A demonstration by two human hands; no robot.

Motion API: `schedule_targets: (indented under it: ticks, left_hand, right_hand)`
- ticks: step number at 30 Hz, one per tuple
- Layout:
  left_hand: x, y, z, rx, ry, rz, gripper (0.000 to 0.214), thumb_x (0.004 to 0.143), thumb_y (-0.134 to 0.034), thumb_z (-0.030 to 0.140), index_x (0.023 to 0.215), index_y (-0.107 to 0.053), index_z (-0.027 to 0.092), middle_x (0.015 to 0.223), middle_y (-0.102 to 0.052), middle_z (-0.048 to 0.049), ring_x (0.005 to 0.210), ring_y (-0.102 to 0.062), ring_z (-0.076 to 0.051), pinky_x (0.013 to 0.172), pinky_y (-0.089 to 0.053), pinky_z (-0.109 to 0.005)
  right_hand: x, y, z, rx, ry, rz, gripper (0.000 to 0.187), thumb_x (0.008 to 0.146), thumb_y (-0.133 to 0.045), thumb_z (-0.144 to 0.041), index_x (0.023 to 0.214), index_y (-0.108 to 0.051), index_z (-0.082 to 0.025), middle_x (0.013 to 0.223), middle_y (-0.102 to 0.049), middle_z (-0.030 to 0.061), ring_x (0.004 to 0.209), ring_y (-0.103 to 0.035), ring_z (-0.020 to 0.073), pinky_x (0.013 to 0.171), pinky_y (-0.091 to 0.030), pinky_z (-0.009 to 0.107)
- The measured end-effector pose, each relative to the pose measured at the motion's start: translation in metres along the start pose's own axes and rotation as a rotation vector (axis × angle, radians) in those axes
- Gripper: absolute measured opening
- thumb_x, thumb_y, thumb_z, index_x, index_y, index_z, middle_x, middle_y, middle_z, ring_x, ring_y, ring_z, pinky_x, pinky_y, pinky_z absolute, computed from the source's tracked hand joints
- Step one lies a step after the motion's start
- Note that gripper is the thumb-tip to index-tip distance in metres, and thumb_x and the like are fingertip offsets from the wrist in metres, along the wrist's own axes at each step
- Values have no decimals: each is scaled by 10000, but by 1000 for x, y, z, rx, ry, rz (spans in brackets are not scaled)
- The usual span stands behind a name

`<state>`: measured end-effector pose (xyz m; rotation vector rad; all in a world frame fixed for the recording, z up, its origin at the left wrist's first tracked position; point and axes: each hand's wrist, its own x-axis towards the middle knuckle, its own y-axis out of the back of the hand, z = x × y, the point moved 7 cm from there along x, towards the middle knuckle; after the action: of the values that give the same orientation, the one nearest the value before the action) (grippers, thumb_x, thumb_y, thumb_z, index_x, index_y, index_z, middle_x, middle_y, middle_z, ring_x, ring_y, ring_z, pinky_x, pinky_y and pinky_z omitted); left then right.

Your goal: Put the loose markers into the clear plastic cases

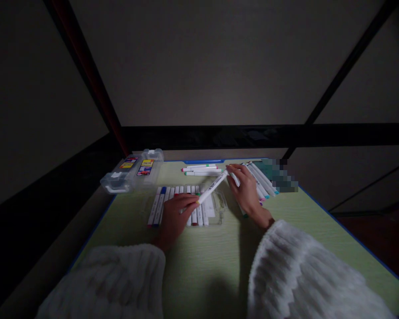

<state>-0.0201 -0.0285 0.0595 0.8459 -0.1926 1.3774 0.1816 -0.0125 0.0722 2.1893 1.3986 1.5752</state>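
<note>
A white marker (213, 187) slants between my two hands above the clear tray (222, 212). My left hand (177, 217) is closed around its lower end, where a bit of yellow shows. At the upper end, the fingers of my right hand (244, 188) pinch the tip. Under my left hand, several white markers (158, 206) with coloured ends lie side by side in the tray; the hand hides some of them. More white markers (262, 177) lie in a slanted row just right of my right hand, partly covered by it.
A few loose markers (201, 169) lie at the back of the pale green table (199, 274). Clear plastic cases (133, 173) with bright labels stand at the back left. A dark green item (269, 170), partly pixelated, lies at the right. A wall rises behind the table.
</note>
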Motion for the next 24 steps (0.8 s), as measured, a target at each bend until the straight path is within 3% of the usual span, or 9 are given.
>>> schedule_targets:
  ticks: [8,13,18,24]
  left_hand:
    - [-10,-12,19,-27,-140,-125,90,758,-637,239,802,-678,172,800,-667,-37,746,-623,-146,691,-516,-258]
    - [-19,-20,19,29,-178,-203,184,745,-658,278,892,-652,169,859,-654,-50,790,-616,-160,714,-511,-268]
    - [-28,-25,24,157,-327,-223,244,746,-656,301,931,-633,144,862,-652,-65,805,-612,-172,727,-507,-287]
    - [-29,-29,27,297,-362,-240,324,696,-704,299,955,-611,127,875,-649,-68,824,-609,-200,746,-510,-334]
  right_hand:
    - [1,-9,-4,180,-24,-93,417,755,-363,-88,1101,-572,-191,1174,-544,87,1114,-481,196,969,-359,417]
    - [-1,-25,-4,352,-59,-201,399,763,-370,-118,1102,-571,-181,1210,-539,86,1166,-452,182,1012,-320,397]
    - [-6,-42,-7,489,-92,-293,346,788,-405,-174,1092,-569,-155,1230,-510,119,1187,-434,189,1017,-318,383]
    - [-11,-51,0,403,-71,-313,308,797,-435,-199,1081,-554,-186,1170,-541,105,1138,-469,208,1020,-300,431]
